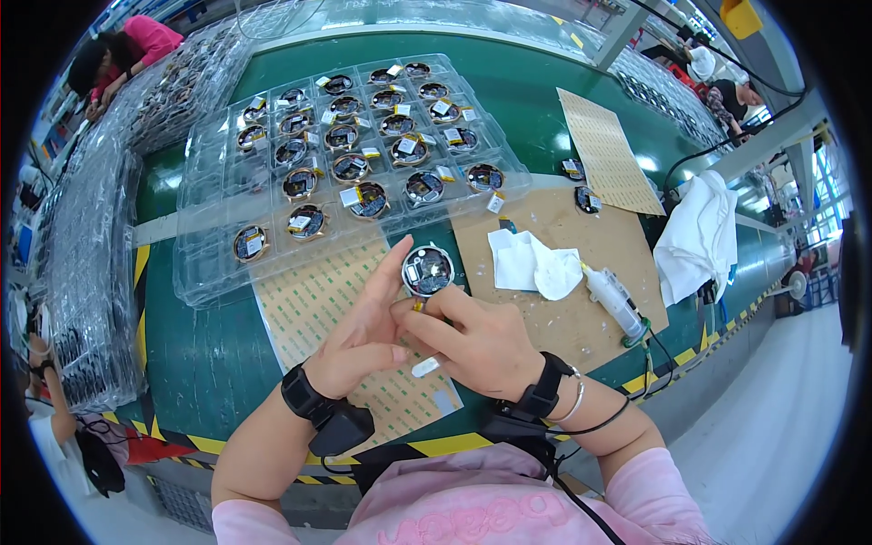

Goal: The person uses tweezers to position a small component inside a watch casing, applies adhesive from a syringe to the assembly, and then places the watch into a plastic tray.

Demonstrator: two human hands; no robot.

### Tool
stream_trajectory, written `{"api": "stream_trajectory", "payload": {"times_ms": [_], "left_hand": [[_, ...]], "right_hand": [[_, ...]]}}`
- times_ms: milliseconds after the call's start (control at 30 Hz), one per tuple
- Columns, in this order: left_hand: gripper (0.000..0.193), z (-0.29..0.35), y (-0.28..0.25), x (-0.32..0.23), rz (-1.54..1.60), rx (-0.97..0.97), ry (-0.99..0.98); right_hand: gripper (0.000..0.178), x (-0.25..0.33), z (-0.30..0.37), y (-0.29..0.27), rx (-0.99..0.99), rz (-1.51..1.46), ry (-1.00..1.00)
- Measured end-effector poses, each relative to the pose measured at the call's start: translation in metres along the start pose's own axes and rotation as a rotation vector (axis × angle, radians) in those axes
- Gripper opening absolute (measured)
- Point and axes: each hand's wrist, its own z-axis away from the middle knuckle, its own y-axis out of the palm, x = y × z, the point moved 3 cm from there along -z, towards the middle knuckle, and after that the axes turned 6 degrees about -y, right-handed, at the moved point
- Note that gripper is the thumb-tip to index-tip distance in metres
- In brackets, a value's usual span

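Observation:
In front of me, above the paper sheets, a round watch case (427, 270) shows its open inside, with a silver rim and dark electronics. My left hand (357, 325) holds it from the left, its fingertips up beside the rim. The fingers of my right hand (490, 341) are bent together at the case's lower edge, by a small yellow strip (418, 306). What they pinch is hidden. A small white piece (425, 366) shows below my right fingers; I cannot tell whether it hangs from the case.
A clear plastic tray (209, 195) with several round watch cases lies beyond my hands. Green-marked adhesive sheets (313, 304) lie beneath. On a brown board (563, 331) are white wipes (536, 263) and a corded dispenser (618, 304). A white cloth (698, 236) lies right. Other people work farther off.

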Motion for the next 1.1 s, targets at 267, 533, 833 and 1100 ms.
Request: {"api": "stream_trajectory", "payload": {"times_ms": [267,533,833,1100], "left_hand": [[0.098,-0.003,-0.006,0.003,0.0,-0.06,0.018],[0.076,-0.002,-0.004,0.012,-0.154,-0.121,-0.03],[0.053,-0.004,-0.007,0.022,-0.383,-0.202,0.038],[0.042,-0.004,-0.006,0.02,-0.463,-0.253,0.046]], "right_hand": [[0.03,-0.004,-0.001,-0.007,-0.208,-0.066,-0.022],[0.024,-0.016,0.002,-0.012,-0.269,-0.469,0.216],[0.019,-0.026,0.006,-0.011,-0.207,-0.606,0.303],[0.019,-0.028,0.006,-0.009,-0.224,-0.581,0.311]]}}
